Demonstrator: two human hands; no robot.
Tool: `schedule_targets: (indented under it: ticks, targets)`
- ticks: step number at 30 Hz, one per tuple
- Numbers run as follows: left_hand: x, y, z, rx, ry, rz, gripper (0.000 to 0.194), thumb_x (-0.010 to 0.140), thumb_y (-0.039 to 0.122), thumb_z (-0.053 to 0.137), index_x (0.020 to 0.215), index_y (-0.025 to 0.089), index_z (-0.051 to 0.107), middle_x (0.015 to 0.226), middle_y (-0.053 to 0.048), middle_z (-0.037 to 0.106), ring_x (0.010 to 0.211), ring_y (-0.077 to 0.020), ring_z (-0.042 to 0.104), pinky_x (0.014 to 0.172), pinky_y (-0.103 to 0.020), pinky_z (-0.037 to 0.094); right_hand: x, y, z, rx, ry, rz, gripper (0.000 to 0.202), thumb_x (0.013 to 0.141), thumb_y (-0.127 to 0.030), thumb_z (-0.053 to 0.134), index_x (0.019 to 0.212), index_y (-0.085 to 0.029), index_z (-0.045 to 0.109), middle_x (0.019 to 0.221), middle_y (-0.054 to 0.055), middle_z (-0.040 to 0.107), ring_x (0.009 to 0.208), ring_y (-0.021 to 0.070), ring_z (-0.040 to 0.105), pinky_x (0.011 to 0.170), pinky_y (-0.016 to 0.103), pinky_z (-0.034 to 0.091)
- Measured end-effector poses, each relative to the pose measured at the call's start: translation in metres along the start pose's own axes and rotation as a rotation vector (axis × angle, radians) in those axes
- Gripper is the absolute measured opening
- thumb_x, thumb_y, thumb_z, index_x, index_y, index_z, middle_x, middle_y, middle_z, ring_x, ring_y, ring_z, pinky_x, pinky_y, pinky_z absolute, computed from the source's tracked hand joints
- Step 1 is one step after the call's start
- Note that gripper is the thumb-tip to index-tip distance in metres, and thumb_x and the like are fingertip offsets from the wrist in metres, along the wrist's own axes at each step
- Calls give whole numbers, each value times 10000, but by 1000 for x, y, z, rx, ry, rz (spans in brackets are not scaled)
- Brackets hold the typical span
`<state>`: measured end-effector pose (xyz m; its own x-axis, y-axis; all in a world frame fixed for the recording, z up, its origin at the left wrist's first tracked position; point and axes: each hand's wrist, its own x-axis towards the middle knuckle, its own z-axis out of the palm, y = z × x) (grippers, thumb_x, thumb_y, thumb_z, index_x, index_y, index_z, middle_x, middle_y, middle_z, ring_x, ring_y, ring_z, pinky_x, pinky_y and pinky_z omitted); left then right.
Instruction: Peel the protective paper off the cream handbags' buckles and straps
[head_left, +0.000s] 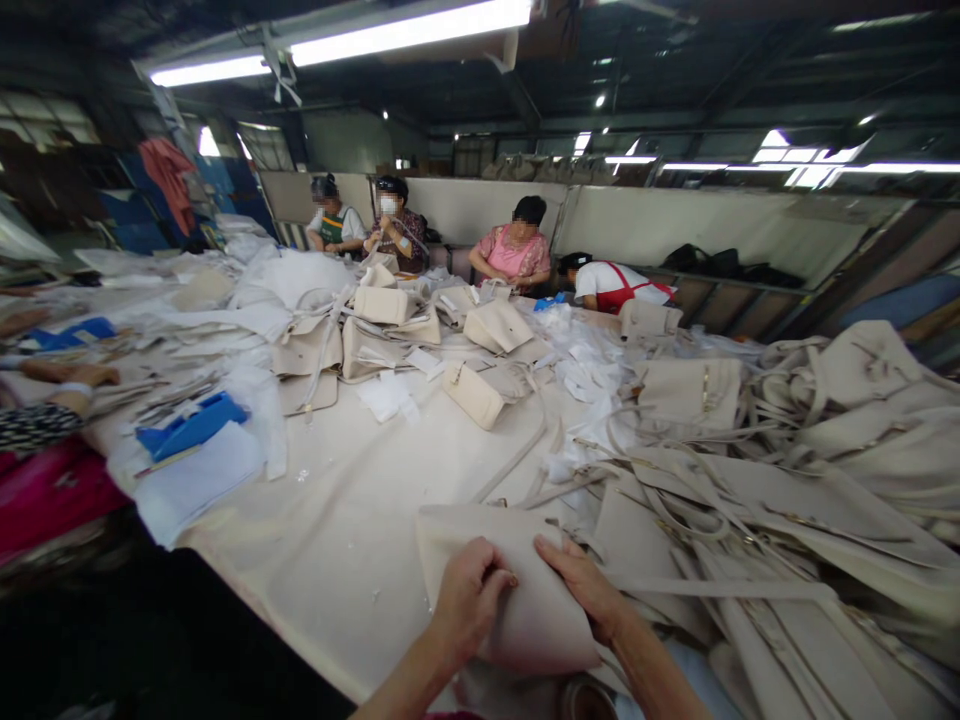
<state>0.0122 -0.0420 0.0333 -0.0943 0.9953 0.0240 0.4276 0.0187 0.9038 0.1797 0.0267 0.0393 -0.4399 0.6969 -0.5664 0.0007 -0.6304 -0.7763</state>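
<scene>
A beige handbag (536, 610) lies in front of me at the table's near edge, its smooth panel facing up. My right hand (585, 585) grips its right side, thumb on top and the other fingers mostly hidden beyond the edge. Over the panel, my left hand (472, 590) is closed, with thumb and curled fingers pressed together. Whatever it may pinch is too small or hidden to name. Close by on the right lies a heap of beige bags with straps (750, 500).
More beige bags (382, 335) and white wrapping (600, 360) cover the table's (337, 500) far part. A blue holder (195, 425) and white sheets (202, 475) lie left, near a co-worker's arm (64, 390). Several people (517, 250) work along the far side.
</scene>
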Motion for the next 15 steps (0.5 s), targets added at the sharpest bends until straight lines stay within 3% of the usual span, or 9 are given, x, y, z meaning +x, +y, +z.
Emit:
schedule_targets:
  ticks: [7, 11, 13, 15]
  targets:
    - [-11, -9, 9, 516, -45, 220, 167, 871, 108, 397, 831, 195, 534, 835, -68, 587, 791, -211, 535, 707, -312, 383, 5, 6, -3, -2, -21, -27, 403, 716, -565, 699, 924, -237, 594, 766, 40, 720, 640, 220, 649, 597, 323, 487]
    - [-31, -9, -6, 509, -288, 317, 126, 861, 120, 463, 869, 207, 553, 877, -51, 616, 781, -196, 546, 696, -291, 392, 9, 10, -1, 42, -18, -39, 382, 735, -549, 695, 928, -232, 605, 775, 45, 725, 636, 226, 656, 596, 326, 494]
    - [-40, -15, -21, 538, -406, 243, 82, 865, 188, 517, 809, 211, 571, 837, -39, 632, 761, -201, 562, 677, -286, 395, 5, 6, 1, 52, -22, -36, 402, 747, -554, 683, 954, -217, 614, 782, 54, 728, 635, 230, 660, 605, 333, 500]
    - [-46, -25, -39, 628, -406, 80, 149, 874, 229, 515, 750, 205, 595, 802, -50, 644, 771, -221, 585, 692, -298, 410, -6, -1, 0, 11, -49, -70, 433, 760, -555, 671, 1000, -198, 629, 834, 64, 736, 702, 239, 675, 655, 338, 509]
